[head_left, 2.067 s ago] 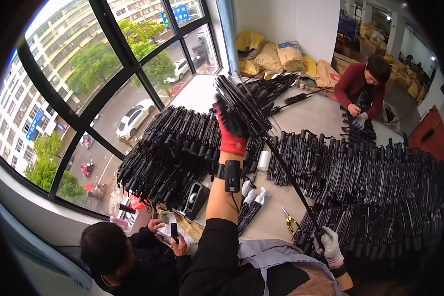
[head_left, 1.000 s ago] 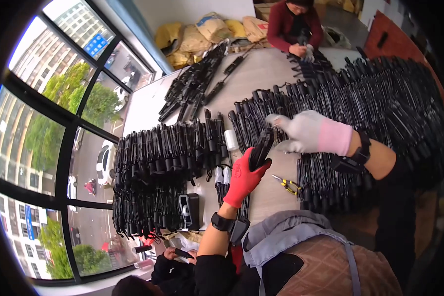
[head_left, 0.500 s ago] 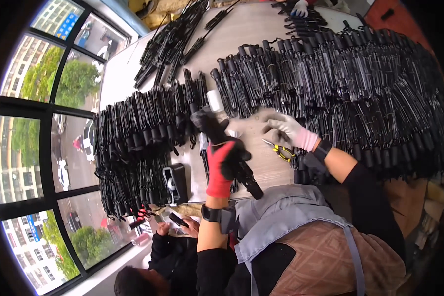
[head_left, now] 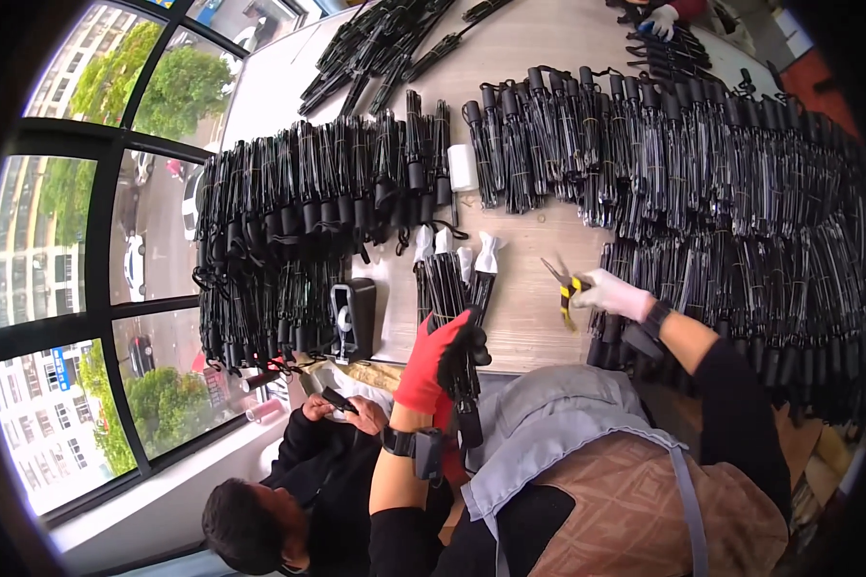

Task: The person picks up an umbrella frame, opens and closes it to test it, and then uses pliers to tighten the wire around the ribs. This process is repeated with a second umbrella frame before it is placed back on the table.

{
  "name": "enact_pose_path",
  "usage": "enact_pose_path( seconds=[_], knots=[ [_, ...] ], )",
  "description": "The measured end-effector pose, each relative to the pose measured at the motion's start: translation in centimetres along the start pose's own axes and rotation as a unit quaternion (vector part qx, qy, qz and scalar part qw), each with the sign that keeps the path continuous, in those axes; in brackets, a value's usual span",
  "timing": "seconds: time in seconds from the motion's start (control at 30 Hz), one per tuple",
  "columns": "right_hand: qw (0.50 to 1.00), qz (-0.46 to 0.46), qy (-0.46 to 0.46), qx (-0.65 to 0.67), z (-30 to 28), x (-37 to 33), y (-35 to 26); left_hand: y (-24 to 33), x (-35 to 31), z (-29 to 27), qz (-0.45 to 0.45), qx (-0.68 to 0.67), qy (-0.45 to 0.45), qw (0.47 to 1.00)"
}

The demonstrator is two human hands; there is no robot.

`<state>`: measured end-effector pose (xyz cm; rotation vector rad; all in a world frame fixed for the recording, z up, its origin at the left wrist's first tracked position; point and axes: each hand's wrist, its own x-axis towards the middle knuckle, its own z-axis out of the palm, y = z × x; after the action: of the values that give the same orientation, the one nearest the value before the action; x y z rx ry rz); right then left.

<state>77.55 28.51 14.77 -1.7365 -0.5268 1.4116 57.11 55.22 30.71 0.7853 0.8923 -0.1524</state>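
My left hand (head_left: 435, 363), in a red and black glove, is closed round a folded black umbrella frame (head_left: 464, 389) near the table's front edge. Its dark handle end points down toward my apron. Beyond that hand, several thin black frames with white-wrapped ends (head_left: 488, 252) lie on the table, partly hidden behind the held one. A pair of yellow and black pliers (head_left: 567, 298) is in my right hand (head_left: 614, 292), which wears a white glove with a pink cuff. The plier jaws point away and to the left, over the table (head_left: 524, 298).
Dense rows of black umbrella frames (head_left: 303, 183) stand left; a larger stack (head_left: 664, 144) fills the right. A white roll (head_left: 463, 168) and a black tape dispenser (head_left: 358, 322) sit between. A co-worker (head_left: 327, 471) works lower left; another person's gloved hand (head_left: 660, 21) shows far right.
My right hand has taken the pliers up from the table. My left hand has tilted the umbrella frame to point more steeply downward. The whole view has shifted a little.
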Motion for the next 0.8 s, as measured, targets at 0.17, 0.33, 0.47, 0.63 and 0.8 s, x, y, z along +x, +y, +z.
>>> enact_pose_path(
  seconds=[0.17,0.33,0.47,0.63,0.8],
  knots=[
    [0.922,0.093,-0.165,0.338,0.9,-14.0,-10.2,-0.3,-1.3,0.4,-0.001,-0.009,-0.018,1.0],
    [0.904,0.028,-0.208,0.371,5.7,-14.6,-10.4,-1.6,0.2,1.3,-0.009,-0.025,-0.088,0.996],
    [0.968,-0.021,-0.105,0.227,6.6,-12.7,-10.1,-0.8,-0.4,3.1,0.003,0.017,-0.143,0.99],
    [0.995,-0.088,-0.007,-0.048,0.6,-13.2,-15.9,0.3,-2.6,5.4,0.017,0.08,-0.178,0.981],
    [0.992,-0.12,-0.019,0.045,-1.3,-15.0,-19.4,-0.2,-4.1,6.4,0.031,0.138,-0.19,0.972]
  ],
)
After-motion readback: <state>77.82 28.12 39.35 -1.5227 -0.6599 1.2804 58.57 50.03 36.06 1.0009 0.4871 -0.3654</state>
